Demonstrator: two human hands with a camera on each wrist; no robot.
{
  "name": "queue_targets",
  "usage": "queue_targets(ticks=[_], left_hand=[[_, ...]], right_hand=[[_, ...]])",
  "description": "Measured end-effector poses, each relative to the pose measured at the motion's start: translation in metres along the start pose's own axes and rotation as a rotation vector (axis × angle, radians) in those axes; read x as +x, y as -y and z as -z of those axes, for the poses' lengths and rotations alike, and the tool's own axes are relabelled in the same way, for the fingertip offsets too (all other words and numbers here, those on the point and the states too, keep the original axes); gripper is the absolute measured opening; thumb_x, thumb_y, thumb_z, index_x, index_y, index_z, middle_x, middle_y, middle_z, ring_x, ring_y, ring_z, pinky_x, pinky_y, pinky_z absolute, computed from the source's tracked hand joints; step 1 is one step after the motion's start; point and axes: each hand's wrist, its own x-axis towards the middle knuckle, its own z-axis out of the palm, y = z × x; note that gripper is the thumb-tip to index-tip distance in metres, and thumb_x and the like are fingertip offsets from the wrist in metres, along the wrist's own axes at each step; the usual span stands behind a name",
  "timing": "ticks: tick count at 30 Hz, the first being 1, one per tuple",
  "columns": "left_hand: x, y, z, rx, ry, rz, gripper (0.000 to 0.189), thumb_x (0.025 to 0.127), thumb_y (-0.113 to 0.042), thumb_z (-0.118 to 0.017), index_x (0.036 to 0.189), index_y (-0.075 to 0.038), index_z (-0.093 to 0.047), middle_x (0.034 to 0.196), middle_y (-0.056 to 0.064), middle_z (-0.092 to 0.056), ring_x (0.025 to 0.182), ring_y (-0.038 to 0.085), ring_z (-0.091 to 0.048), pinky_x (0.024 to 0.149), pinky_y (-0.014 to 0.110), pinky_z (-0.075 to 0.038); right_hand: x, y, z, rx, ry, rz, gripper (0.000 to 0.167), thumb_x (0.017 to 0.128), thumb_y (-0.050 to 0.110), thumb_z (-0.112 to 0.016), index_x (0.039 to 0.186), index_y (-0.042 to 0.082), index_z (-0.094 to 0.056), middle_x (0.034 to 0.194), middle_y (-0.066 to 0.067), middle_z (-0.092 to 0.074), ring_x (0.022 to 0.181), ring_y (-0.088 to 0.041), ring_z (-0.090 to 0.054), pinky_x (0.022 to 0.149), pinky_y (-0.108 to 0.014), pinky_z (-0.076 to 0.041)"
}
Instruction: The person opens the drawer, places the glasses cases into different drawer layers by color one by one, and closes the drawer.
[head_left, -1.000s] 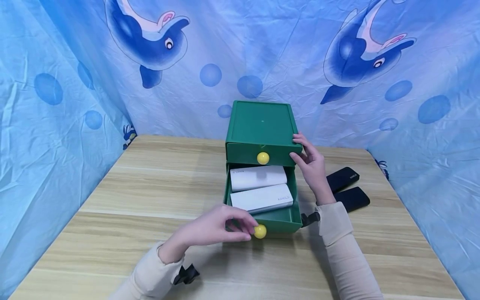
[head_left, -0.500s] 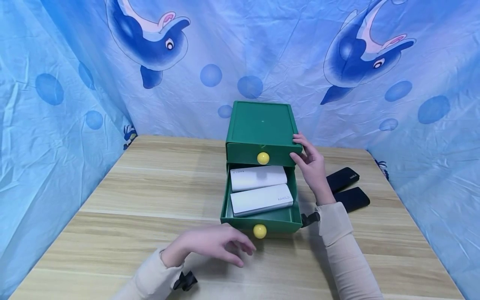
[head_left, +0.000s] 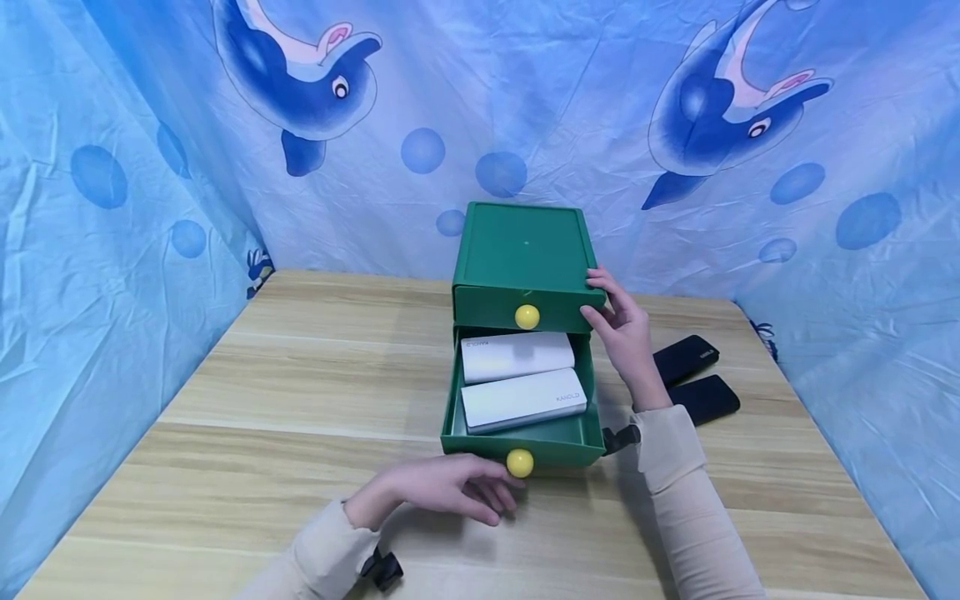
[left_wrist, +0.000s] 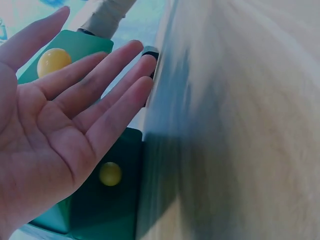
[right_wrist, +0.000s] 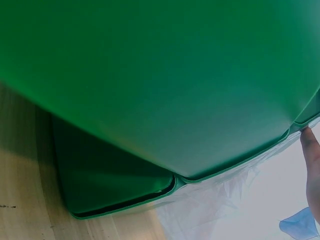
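Since a second ago, when your left hand [head_left: 450, 487] had its fingertips at the yellow knob [head_left: 520, 462] of the pulled-out drawer [head_left: 562, 452], it has come off; half a second ago it lay lower, and now it is back with fingertips just below the knob. Contact: cannot tell. Drawer is where it was, drawn out from the green cabinet [head_left: 525, 242] under the top drawer [head_left: 483, 307], with two white cases [head_left: 523, 387] inside. Your right hand has not shifted.

Your left wrist view gives what the head view hides: palm bared, fingers extended and holding nothing, plus a second knob [left_wrist: 110, 174] on a shaded green front close to the tabletop [left_wrist: 240, 125]. Right wrist view: green side walls, one fingertip at an edge. Only the head view shows the case lettering.

Pose: left palm turned inward, fingers slanting to the right. Your right hand [head_left: 621, 325] grips the cabinet's front right corner, thumb on the front, fingers at the top edge. Two black cases [head_left: 703, 398] lie beside that wrist.
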Motion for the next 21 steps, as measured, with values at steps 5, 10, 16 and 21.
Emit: queue_targets(ticks=[5, 10, 16, 21], left_hand=[[0.002, 0.001, -0.003, -0.072, -0.031, -0.013, 0.035, 0.094, -0.010, -0.061, 0.127, 0.000, -0.051, 0.126, 0.022, -0.063, 0.110, 0.023, -0.066, 0.091, 0.018, -0.051], [0.002, 0.000, -0.005, -0.100, -0.050, -0.048, 0.037, 0.095, -0.009, -0.059, 0.130, 0.001, -0.051, 0.131, 0.024, -0.058, 0.115, 0.031, -0.063, 0.093, 0.019, -0.051], [0.003, -0.004, -0.008, -0.130, -0.119, -0.057, 0.033, 0.097, -0.012, -0.057, 0.127, 0.000, -0.055, 0.129, 0.023, -0.061, 0.118, 0.036, -0.061, 0.093, 0.018, -0.051], [0.005, -0.007, -0.011, -0.160, -0.215, -0.066, 0.026, 0.098, -0.014, -0.056, 0.120, -0.001, -0.060, 0.124, 0.024, -0.064, 0.116, 0.041, -0.060, 0.092, 0.023, -0.053]], right_hand=[[0.000, 0.000, 0.000, 0.001, 0.001, -0.005, 0.040, 0.095, 0.012, -0.062, 0.133, 0.004, -0.054, 0.153, -0.003, -0.042, 0.148, -0.013, -0.026, 0.113, -0.034, -0.038], [0.000, 0.000, -0.001, 0.005, 0.002, -0.003, 0.039, 0.095, 0.012, -0.061, 0.133, 0.003, -0.054, 0.153, -0.004, -0.042, 0.148, -0.013, -0.026, 0.112, -0.031, -0.040], [-0.001, 0.001, -0.001, 0.010, 0.004, 0.004, 0.040, 0.095, 0.011, -0.061, 0.133, 0.003, -0.054, 0.152, -0.004, -0.042, 0.148, -0.013, -0.026, 0.111, -0.028, -0.041], [0.000, 0.002, 0.000, 0.010, 0.003, 0.000, 0.040, 0.095, 0.012, -0.061, 0.133, 0.003, -0.053, 0.153, -0.004, -0.042, 0.148, -0.013, -0.026, 0.111, -0.029, -0.040]])
